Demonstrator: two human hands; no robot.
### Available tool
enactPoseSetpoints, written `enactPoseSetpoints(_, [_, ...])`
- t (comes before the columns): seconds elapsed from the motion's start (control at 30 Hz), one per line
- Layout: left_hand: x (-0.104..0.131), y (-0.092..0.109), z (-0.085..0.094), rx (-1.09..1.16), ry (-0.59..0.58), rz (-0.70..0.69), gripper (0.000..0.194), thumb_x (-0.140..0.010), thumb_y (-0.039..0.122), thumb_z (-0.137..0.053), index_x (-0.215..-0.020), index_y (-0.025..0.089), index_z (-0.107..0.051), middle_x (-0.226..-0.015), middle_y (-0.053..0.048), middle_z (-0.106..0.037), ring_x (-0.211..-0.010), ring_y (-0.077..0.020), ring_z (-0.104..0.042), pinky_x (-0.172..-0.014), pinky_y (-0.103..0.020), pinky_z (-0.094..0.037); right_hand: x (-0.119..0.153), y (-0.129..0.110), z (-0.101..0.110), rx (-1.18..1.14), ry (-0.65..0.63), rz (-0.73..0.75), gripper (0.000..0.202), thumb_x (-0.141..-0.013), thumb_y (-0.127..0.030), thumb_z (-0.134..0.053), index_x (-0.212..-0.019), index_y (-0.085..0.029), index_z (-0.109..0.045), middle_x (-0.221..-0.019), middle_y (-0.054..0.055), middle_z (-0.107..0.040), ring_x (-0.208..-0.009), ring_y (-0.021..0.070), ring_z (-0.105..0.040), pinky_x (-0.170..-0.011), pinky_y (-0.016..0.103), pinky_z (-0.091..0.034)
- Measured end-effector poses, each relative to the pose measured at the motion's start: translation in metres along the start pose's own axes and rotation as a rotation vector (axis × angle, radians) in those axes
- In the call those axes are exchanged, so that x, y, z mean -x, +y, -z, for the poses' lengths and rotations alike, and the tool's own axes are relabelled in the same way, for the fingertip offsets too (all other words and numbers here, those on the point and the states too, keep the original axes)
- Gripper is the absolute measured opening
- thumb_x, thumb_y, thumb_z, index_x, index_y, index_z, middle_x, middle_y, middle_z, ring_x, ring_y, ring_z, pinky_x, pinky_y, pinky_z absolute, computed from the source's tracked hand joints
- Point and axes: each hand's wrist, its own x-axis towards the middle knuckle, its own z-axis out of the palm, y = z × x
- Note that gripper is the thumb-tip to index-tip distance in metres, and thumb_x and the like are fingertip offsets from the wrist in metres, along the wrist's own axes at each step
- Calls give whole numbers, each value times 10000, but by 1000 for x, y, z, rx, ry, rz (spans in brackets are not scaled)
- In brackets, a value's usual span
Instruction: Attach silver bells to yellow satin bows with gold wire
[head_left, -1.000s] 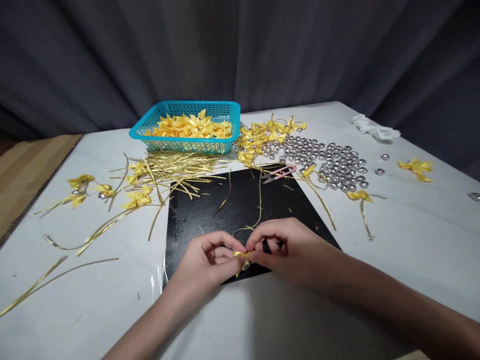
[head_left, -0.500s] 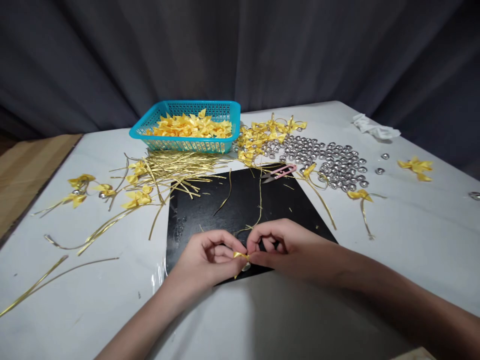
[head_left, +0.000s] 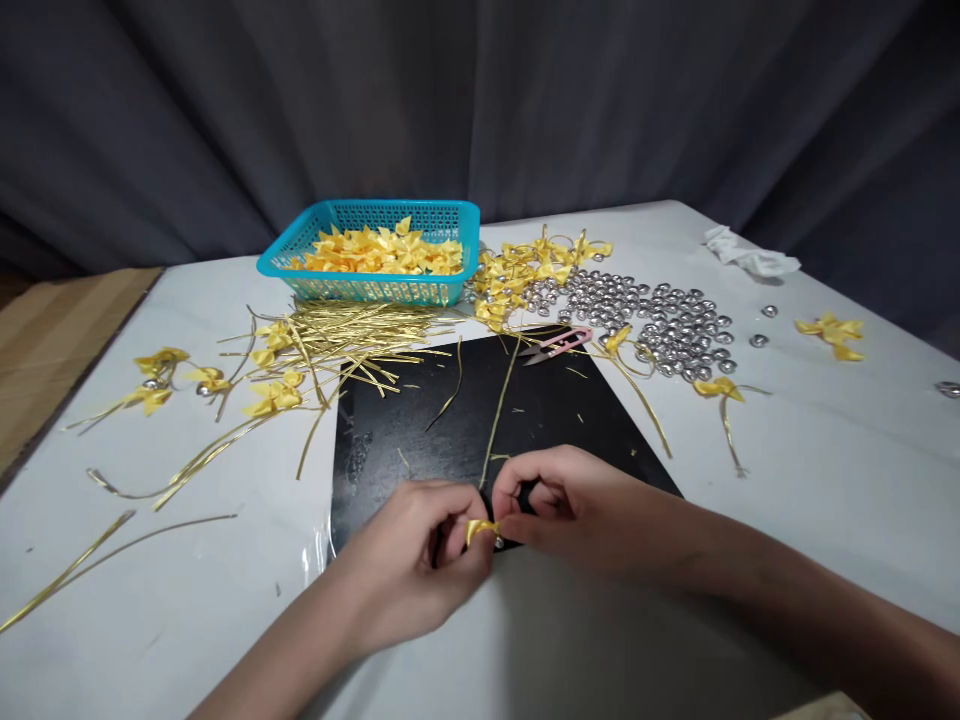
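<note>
On the far side of the desk we see a blue basket heaped with yellow bows; silver beads lie loose to its right. Our left hand and right hand pinch a small yellow bow between them, over the near edge of the black mat. It is glossy and folded, with a silver bead just beside it. Our fingers partly cover the bow, and we cannot tell how the bead is attached.
</note>
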Motion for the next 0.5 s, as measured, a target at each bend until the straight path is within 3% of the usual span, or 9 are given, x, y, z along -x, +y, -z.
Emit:
enactPoseSetpoints(0.07, [0, -1, -1, 28, -21, 16, 194, -786, 199, -467, -595, 182, -439, -519, 66, -385, -469, -72, -335, -444, -201, -233, 0, 1, -1, 5, 9, 22, 121, -770, -265, -546, -766, -145, -560, -464, -83, -281, -442, 36, -237, -391, 154, -174])
enactPoseSetpoints(0.27, [-2, -3, -1, 225, 60, 43, 218, -781, 277, -461, -585, 186, -429, -526, 65, -322, -505, -91, -290, -465, -229, -217, 1, 0, 4, -96, -10, 68, 136, -807, -266, -556, -841, -137, -535, -452, -101, -304, -410, 16, -232, -382, 118, -187])
enactPoseSetpoints(0.5, [-2, -4, -1, 289, 92, 61, 234, -770, 348, -463, -598, 190, -452, -521, 68, -300, -500, -100, -256, -473, -249, -200, -3, -2, 3, -264, -24, 64, 157, -809, -278, -573, -812, -137, -505, -456, -107, -301, -379, 24, -290, -367, 116, -306])
